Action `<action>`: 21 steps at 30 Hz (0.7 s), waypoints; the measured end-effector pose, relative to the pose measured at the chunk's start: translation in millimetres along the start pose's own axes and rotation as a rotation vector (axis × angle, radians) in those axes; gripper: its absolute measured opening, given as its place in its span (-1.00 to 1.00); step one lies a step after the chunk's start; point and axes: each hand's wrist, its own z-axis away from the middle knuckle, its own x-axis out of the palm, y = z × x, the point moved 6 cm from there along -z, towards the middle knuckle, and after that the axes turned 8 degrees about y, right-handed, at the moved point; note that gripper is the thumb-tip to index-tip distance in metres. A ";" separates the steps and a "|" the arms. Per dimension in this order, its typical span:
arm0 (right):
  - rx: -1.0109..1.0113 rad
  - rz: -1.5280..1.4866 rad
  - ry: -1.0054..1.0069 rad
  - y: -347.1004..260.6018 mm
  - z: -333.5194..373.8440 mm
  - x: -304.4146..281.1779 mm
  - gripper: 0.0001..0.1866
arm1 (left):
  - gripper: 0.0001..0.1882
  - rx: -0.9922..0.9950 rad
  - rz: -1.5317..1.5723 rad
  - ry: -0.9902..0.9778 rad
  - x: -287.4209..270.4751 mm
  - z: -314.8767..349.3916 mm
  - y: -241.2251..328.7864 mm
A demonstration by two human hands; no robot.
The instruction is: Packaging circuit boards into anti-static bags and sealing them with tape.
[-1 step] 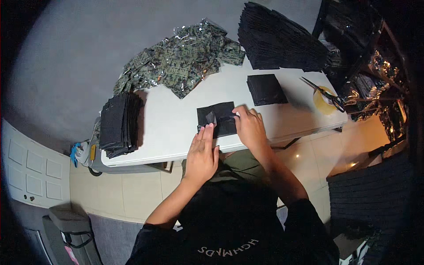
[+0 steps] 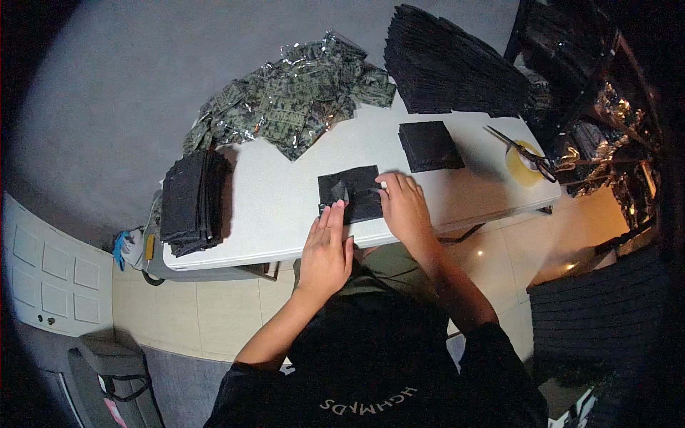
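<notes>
A thin black square packet [image 2: 364,207] lies flat near the table's front edge, with a small raised flap [image 2: 340,191] on its top. My left hand [image 2: 328,246] rests with straight fingers on the packet's left part, fingertips touching the base of the flap. At the packet's right edge is my right hand [image 2: 407,207], its fingers bent and drawn together. A small pale spot shows by its fingertips, too small to name. A faint shiny line runs across the packet between the hands.
The white table [image 2: 267,207] carries a tall stack of black packets [image 2: 193,203] at left, camouflage garments in clear plastic [image 2: 285,100] behind, a smaller black stack [image 2: 432,146], a large black pile [image 2: 449,64], scissors [image 2: 524,151] and a yellowish tape roll [image 2: 521,171] at right.
</notes>
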 end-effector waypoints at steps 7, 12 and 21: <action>-0.272 -0.001 -0.204 -68.1 62.4 -10.3 -0.36 | -0.20 -0.056 0.009 -0.003 4.4 2.4 -4.8; -0.183 0.046 -0.219 -59.1 63.2 -11.1 -0.19 | -0.21 -0.072 0.033 -0.030 2.6 1.1 -10.3; -0.161 0.056 -0.243 -56.4 60.7 -9.9 -0.15 | -0.17 -0.085 0.030 -0.059 2.6 -13.5 4.0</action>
